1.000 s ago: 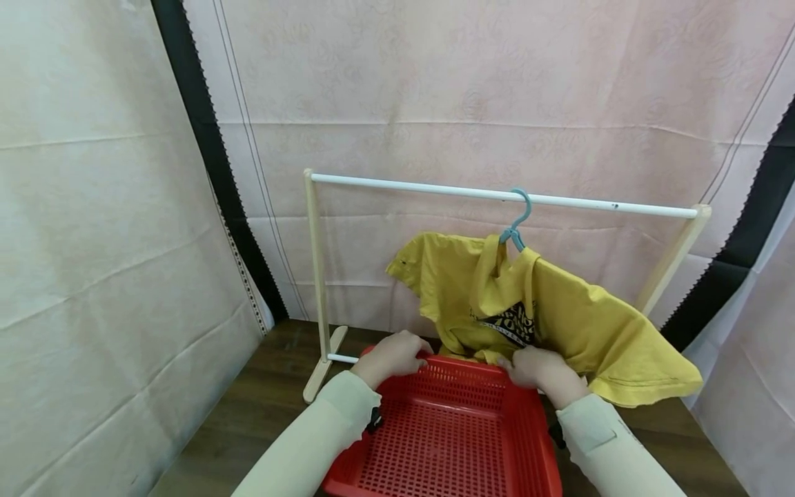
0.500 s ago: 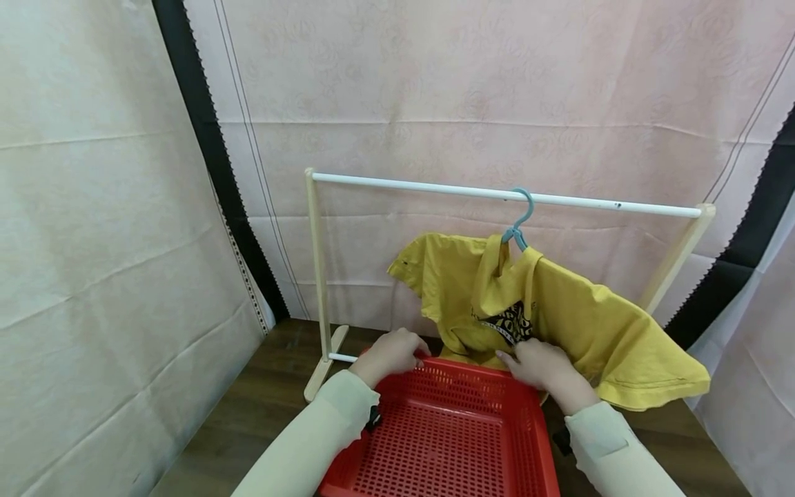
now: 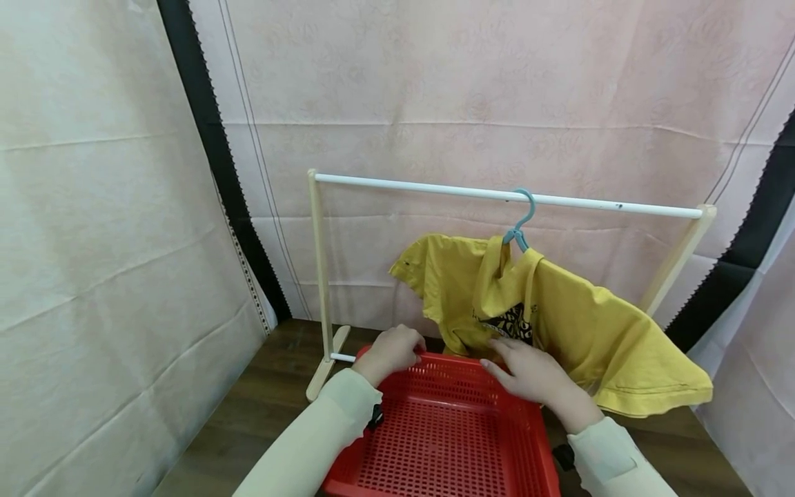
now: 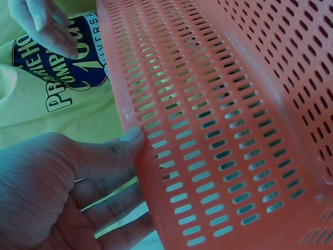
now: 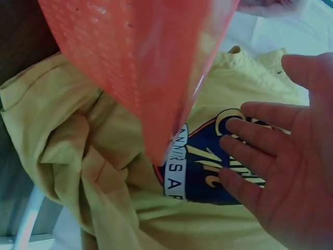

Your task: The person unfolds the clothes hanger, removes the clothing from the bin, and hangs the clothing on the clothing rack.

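Note:
A red perforated plastic basket [image 3: 437, 442] stands in front of me. My left hand [image 3: 393, 353] grips its far rim towards the left. In the left wrist view, the thumb of that hand [image 4: 47, 182] lies on the basket rim [image 4: 132, 112], with the fingers behind the wall. My right hand [image 3: 535, 376] is off the rim, near the far right corner. Its fingers are spread before a yellow T-shirt [image 3: 596, 310] with a dark printed emblem. The right wrist view shows nothing in this hand [image 5: 291, 146]. The T-shirt's lower part is hidden behind the basket.
The T-shirt hangs crooked from a blue hanger [image 3: 523, 215] on the white rail [image 3: 410, 184] of a garment rack. The rack's left post [image 3: 319, 269] and foot stand on a dark wooden tabletop [image 3: 239, 414]. Pale cloth walls [image 3: 497, 83] surround it.
My right hand has let go of the basket's far right rim and lifted slightly, its fingers straightening. My left hand keeps its hold, and the basket has hardly moved.

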Demonstrator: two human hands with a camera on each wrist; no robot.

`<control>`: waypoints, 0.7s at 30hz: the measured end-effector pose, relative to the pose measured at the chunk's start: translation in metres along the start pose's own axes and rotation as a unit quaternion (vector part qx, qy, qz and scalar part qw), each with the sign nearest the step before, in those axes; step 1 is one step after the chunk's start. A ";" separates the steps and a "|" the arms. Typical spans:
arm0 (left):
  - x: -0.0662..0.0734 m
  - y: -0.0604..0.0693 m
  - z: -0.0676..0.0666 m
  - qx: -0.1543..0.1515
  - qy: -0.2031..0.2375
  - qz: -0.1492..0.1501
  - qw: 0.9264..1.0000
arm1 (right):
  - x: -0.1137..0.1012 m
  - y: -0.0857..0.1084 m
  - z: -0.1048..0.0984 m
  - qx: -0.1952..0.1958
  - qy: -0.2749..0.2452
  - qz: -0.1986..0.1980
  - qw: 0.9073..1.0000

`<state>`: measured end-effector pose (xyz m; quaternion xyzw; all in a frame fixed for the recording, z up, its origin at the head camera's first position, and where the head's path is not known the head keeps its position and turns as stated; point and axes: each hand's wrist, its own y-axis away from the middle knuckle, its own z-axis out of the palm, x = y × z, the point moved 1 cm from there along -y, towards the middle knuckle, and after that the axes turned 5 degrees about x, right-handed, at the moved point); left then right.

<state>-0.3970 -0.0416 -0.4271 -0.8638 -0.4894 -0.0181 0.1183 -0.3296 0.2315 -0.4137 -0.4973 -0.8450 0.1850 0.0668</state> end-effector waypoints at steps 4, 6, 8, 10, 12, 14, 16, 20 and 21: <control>0.000 0.002 -0.003 0.011 -0.021 0.003 1.000 | -0.007 0.004 -0.005 0.000 0.019 -0.019 1.000; 0.000 0.004 -0.007 0.016 -0.033 0.001 0.999 | -0.009 0.005 -0.007 0.003 0.025 -0.026 0.999; 0.002 0.006 -0.011 0.019 -0.037 -0.002 0.999 | -0.011 0.007 -0.008 0.005 0.029 -0.029 0.999; 0.004 0.009 -0.016 0.021 -0.032 -0.006 0.999 | -0.012 0.009 -0.009 0.003 0.029 -0.023 0.999; 0.005 0.013 -0.020 0.023 -0.027 -0.009 0.999 | -0.013 0.013 -0.010 -0.001 0.027 -0.013 1.000; 0.006 0.018 -0.023 0.026 -0.027 -0.013 0.999 | -0.014 0.016 -0.010 -0.009 0.021 0.003 1.000; 0.005 0.024 -0.026 0.029 -0.026 -0.022 0.999 | -0.016 0.019 -0.011 -0.014 0.020 0.015 1.000; 0.001 0.038 -0.031 0.038 -0.022 -0.045 0.998 | -0.019 0.025 -0.014 -0.014 0.041 0.031 0.999; -0.001 0.042 -0.033 0.042 -0.019 -0.050 0.998 | -0.020 0.026 -0.014 -0.010 0.050 0.032 0.998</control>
